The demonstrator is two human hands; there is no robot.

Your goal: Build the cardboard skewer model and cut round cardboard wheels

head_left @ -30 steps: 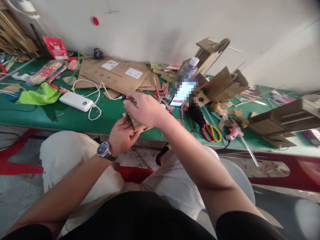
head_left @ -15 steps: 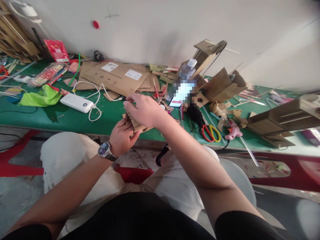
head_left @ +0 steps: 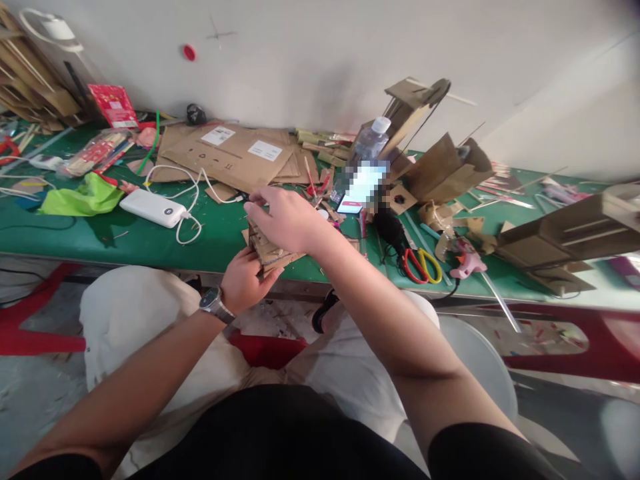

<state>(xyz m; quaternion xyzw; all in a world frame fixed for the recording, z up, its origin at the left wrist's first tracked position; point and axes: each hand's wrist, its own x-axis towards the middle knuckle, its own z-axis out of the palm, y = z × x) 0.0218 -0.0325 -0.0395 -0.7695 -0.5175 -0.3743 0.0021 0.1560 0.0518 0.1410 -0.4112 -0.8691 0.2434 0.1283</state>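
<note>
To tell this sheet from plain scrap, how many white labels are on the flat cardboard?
2 on the flat cardboard: the left label and the right label. Its underside is hidden.

Head-worn view, facing forward and steeply down

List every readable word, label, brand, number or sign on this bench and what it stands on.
No words or numbers legible.
Two white paper labels on flat brown cardboard: print too small.
Same cardboard: row of small dark symbols, one like paired up-arrows; rest unclear.
Upright red printed packet: blurred.
White rectangular power bank: round display unreadable.
Lit phone screen: mostly pixelated.
Round-faced wristwatch: unreadable.
</note>
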